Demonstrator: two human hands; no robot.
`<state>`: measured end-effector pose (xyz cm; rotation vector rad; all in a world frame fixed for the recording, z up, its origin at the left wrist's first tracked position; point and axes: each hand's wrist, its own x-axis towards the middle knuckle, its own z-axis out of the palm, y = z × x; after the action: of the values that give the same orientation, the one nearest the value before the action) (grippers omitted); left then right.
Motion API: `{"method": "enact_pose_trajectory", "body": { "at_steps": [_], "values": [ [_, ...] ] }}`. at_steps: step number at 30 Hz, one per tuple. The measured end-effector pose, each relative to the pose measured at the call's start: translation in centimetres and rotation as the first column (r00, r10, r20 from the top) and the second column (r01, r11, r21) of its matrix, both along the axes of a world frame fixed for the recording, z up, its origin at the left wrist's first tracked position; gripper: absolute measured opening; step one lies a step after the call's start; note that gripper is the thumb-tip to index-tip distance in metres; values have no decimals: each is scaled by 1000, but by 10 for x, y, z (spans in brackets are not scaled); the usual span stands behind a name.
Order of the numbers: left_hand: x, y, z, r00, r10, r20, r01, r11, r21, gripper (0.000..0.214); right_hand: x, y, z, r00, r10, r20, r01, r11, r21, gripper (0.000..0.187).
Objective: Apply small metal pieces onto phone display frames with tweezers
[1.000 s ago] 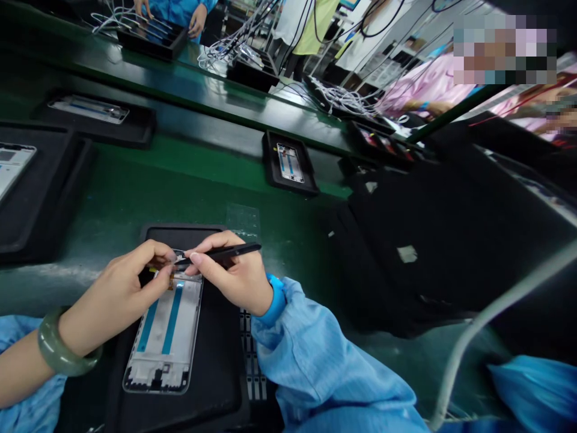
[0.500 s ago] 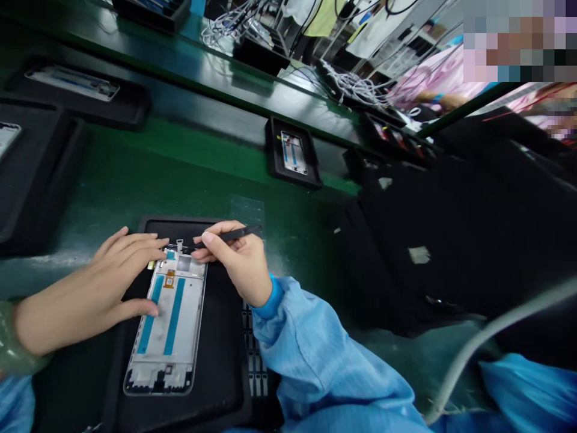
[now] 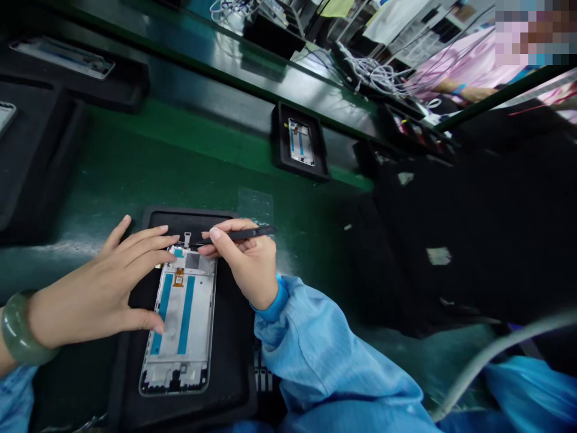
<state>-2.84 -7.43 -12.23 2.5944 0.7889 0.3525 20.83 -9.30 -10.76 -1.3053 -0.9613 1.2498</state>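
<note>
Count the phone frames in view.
4: the near frame, the frame straight ahead, the upper-left frame, and a frame cut off at the left edge. More may be hidden.

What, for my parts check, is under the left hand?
A phone frame on a black tray lies beneath the left hand; the frame's edge under the fingers and thumb is covered.

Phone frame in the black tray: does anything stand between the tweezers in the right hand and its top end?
Nothing visible does. The tweezers in the right hand have their tip right at the top end of the phone frame. The left hand is at the frame's side, beside the tip, not between them.
</note>
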Motion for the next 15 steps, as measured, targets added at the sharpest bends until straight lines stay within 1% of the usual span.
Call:
{"method": "enact_pose_trajectory", "body": {
  "at_steps": [3, 5, 8, 12, 15],
  "values": [
    [3, -8, 0, 995, 91, 51, -92, 995, 33, 69, 0, -4, 1, 1000, -1, 18, 1, 1000, 15, 32],
    [5, -13, 1, 988, 130, 78, -134, 990, 46, 66, 0, -5, 1, 1000, 17, 16, -17, 1000, 21, 32],
    [6, -15, 3, 987, 135, 92, -140, 989, 48, 63, -2, -4, 2, 997, 80, 15, -80, 997, 1, 31],
    [6, -13, 5, 986, 145, 77, -147, 989, 30, 48, -3, -2, 0, 988, 152, 6, -152, 988, -41, 29],
    [6, -12, 5, 987, 144, 74, -146, 989, 24, 42, -2, -1, -2, 980, 194, 30, -193, 980, -37, 28]
  ]
}}
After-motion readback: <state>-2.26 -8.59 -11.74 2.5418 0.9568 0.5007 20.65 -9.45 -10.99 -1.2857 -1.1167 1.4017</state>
